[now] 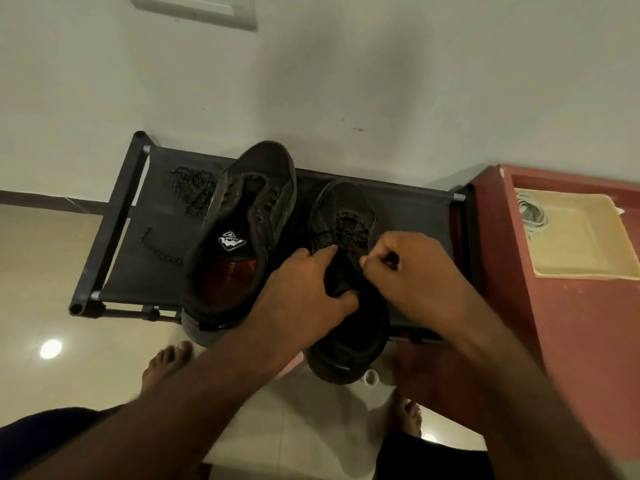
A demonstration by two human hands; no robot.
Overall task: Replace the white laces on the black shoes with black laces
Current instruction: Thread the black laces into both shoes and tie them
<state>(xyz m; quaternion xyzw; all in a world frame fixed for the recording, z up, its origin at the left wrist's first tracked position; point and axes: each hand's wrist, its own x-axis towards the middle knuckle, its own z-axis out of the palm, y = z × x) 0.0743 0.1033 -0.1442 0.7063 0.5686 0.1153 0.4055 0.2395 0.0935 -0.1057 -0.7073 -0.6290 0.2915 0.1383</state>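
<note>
A white tongue logo on the unlaced shoe, left of both hands, is too small to read. The left hand grips the laced shoe on the fabric rack. The right hand pinches its speckled black lace. The white laces lie in a cream tray, far right.

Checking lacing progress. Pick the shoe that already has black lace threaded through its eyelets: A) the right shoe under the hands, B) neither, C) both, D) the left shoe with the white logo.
A: speckled black lace crisscrosses the right shoe, which the left hand grips while the right hand pinches the lace; the left shoe shows bare eyelets.
</note>
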